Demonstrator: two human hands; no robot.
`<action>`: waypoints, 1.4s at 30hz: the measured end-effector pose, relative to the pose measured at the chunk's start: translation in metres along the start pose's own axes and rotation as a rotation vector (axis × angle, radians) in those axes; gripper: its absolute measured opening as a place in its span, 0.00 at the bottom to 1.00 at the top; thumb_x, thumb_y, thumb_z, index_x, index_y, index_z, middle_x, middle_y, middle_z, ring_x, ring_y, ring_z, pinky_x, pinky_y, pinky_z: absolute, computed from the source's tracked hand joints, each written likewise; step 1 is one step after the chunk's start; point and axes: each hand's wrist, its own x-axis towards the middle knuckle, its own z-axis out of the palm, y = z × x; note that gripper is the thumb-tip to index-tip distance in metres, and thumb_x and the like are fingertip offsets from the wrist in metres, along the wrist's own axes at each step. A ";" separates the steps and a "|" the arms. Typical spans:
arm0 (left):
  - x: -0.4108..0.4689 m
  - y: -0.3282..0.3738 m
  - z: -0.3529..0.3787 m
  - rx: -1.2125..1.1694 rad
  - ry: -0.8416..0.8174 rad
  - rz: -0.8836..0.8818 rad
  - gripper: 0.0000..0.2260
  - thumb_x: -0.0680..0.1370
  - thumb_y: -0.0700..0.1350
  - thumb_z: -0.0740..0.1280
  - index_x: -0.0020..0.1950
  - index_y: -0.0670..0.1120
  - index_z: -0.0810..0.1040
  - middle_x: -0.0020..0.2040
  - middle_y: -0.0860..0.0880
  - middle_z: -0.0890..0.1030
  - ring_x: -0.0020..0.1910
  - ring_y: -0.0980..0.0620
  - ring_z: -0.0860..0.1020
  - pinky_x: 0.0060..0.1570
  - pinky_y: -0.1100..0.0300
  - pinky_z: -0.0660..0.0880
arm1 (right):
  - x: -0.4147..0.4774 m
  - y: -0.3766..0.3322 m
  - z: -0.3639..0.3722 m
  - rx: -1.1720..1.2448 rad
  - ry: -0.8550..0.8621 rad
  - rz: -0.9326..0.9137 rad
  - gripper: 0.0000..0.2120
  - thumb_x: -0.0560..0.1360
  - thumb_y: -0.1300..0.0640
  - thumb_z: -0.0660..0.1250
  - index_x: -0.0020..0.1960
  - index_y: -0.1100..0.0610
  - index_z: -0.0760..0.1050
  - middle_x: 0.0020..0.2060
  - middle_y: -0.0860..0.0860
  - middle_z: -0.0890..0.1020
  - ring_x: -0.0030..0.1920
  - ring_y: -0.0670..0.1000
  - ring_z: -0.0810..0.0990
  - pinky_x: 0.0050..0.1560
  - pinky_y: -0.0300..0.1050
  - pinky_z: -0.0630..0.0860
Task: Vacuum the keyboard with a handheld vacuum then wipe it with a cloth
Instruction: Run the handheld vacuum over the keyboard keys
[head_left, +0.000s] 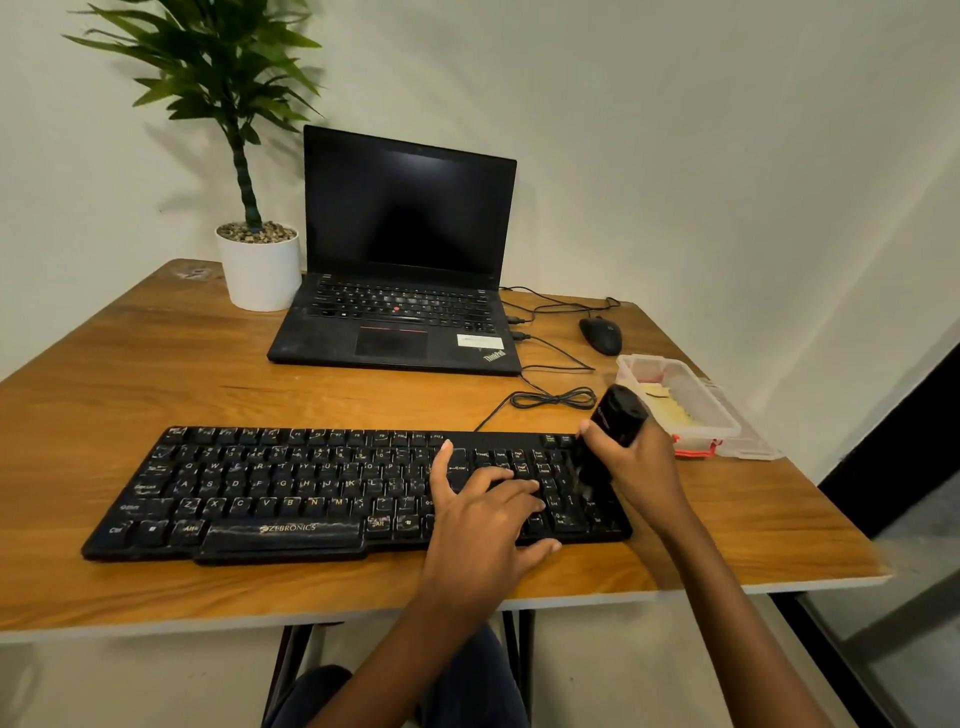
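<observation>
A black full-size keyboard (270, 493) lies along the front of the wooden desk (156, 364). My left hand (483, 514) rests flat on its right half, fingers spread over the keys. My right hand (641, 475) grips a black handheld vacuum (615, 421), tilted, its lower end down on the number pad at the keyboard's right end. A yellow cloth (667, 408) lies inside a clear plastic box (696, 400) just behind and right of the vacuum.
An open black laptop (405, 270) stands behind the keyboard, with a potted plant (257, 260) to its left. A black mouse (601, 335) and looped cables (553, 400) lie at the right. The box lid (748, 441) lies near the desk's right edge.
</observation>
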 end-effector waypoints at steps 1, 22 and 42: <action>0.000 0.000 0.000 -0.002 0.002 0.001 0.17 0.65 0.64 0.64 0.43 0.56 0.83 0.47 0.61 0.83 0.52 0.59 0.79 0.67 0.40 0.49 | 0.006 0.000 0.005 -0.019 0.021 -0.021 0.07 0.74 0.54 0.67 0.45 0.57 0.72 0.37 0.48 0.79 0.39 0.44 0.78 0.35 0.34 0.72; -0.001 0.001 -0.001 0.016 0.003 -0.008 0.16 0.65 0.64 0.65 0.43 0.56 0.84 0.47 0.61 0.83 0.51 0.58 0.79 0.66 0.39 0.51 | -0.003 -0.007 -0.005 0.089 -0.117 0.065 0.04 0.73 0.57 0.67 0.46 0.55 0.73 0.41 0.50 0.80 0.44 0.46 0.79 0.39 0.38 0.72; -0.002 0.001 -0.001 0.040 0.011 0.006 0.16 0.62 0.64 0.74 0.43 0.57 0.83 0.47 0.62 0.83 0.51 0.59 0.79 0.65 0.39 0.51 | 0.020 -0.013 0.025 -0.037 0.002 -0.009 0.09 0.75 0.51 0.66 0.51 0.52 0.68 0.40 0.44 0.76 0.40 0.40 0.75 0.40 0.34 0.72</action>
